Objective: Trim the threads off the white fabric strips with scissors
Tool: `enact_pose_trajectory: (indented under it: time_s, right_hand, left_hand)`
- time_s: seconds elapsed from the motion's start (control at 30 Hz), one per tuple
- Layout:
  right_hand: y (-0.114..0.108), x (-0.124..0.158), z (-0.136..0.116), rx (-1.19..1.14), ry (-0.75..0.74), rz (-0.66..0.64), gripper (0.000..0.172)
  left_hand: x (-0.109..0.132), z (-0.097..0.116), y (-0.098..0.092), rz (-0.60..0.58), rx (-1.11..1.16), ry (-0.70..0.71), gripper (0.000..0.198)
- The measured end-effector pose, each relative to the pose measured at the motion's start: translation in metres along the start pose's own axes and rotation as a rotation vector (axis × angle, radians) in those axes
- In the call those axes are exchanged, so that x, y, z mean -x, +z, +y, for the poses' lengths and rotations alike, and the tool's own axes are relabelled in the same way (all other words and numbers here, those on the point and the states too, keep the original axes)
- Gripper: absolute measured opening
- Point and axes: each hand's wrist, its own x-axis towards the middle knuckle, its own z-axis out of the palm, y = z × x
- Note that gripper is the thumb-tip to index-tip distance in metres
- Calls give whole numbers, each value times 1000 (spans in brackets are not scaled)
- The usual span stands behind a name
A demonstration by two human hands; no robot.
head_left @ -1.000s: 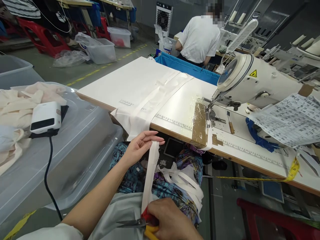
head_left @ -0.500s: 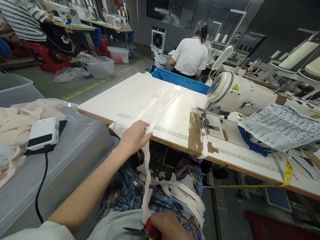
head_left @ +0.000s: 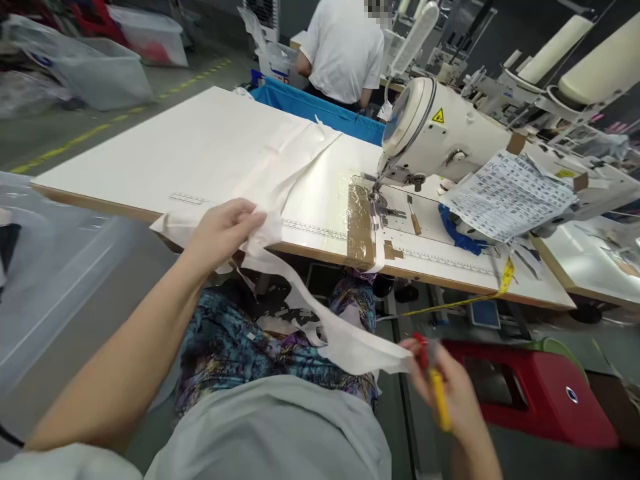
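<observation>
My left hand (head_left: 227, 230) is closed on a piece of thin, pale fabric (head_left: 287, 170) at the table's front edge, fingers pinched together. Part of that fabric lies on the white tabletop, and one corner hangs over the edge left of the hand. From my left hand a white fabric strip (head_left: 330, 327) stretches across my lap to the lower right. My right hand (head_left: 450, 387) grips its far end together with scissors (head_left: 439, 400) that have red and yellow handles. Motion smears the right hand, and the blades cannot be made out.
A sewing machine (head_left: 450, 130) stands right of the fabric, with a screwdriver (head_left: 414, 215) and handwritten sheets (head_left: 507, 193) near it. A yellow tape measure (head_left: 506, 277) hangs off the table. A red stool (head_left: 545, 393) is at lower right, a translucent bin (head_left: 75, 287) at left. A person (head_left: 343, 50) sits beyond.
My right hand has swung from my lap out to the right with the scissors, drawing the strip taut sideways. My left hand still holds the fabric at the table edge. The view has turned.
</observation>
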Motion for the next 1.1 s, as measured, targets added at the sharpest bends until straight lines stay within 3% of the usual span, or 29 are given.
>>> enact_pose_trajectory:
  time_s: [0.07,0.13,0.27,0.37,0.5,0.63,0.73,0.87,0.97,1.1]
  right_hand:
    - [-31,22,23,-13,89,220,18]
    - [-58,45,49,9,188,371,29]
    - [-84,85,90,89,424,403,40]
    - [-68,102,108,91,531,316,40]
    - [-21,107,126,137,688,243,41]
    - [20,87,115,151,658,276,47]
    - [41,56,74,-65,484,94,52]
    - [58,9,13,-334,191,-432,56]
    - [66,-26,-9,-224,74,-692,56]
    - [76,-63,-11,38,-51,-817,59]
  left_hand:
    - [24,-12,2,-27,431,-64,26]
    - [47,-28,8,-71,697,-149,27]
    - [78,-56,22,-184,681,-289,28]
    - [92,-71,34,-310,639,-385,31]
    - [109,-78,56,-380,814,-462,37]
    - [133,-70,77,-446,985,-474,40]
    - [150,-60,85,-507,995,-447,41]
    - [166,-53,84,-536,967,-458,40]
    - [171,-56,80,-543,972,-508,37]
    - [174,-64,79,-540,989,-577,40]
